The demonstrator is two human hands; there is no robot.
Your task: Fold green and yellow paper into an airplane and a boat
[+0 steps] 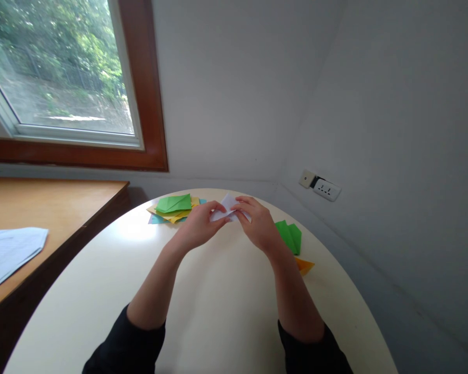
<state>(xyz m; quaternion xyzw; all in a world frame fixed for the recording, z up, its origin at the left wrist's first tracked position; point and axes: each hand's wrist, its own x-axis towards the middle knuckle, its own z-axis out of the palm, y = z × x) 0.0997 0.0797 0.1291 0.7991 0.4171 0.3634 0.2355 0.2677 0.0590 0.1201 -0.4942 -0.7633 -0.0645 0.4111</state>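
A small sheet of white paper (228,202), folded to a point at its far side, is held between my two hands over the far part of the table. My left hand (201,224) pinches its left side between thumb and fingers. On the right side, my right hand (256,221) grips the paper with bent fingers. Parts of the paper are hidden behind the fingers. Just left of my left hand lies a pile of coloured paper (174,203), green on top of yellow and blue. By my right wrist sits a folded green paper (292,236).
An orange folded paper (304,266) shows partly behind my right forearm. The round white table (222,306) nearly reaches the wall. A wooden desk (70,200) with white papers (11,254) stands at left, below a window. Wall sockets (326,189) are at right.
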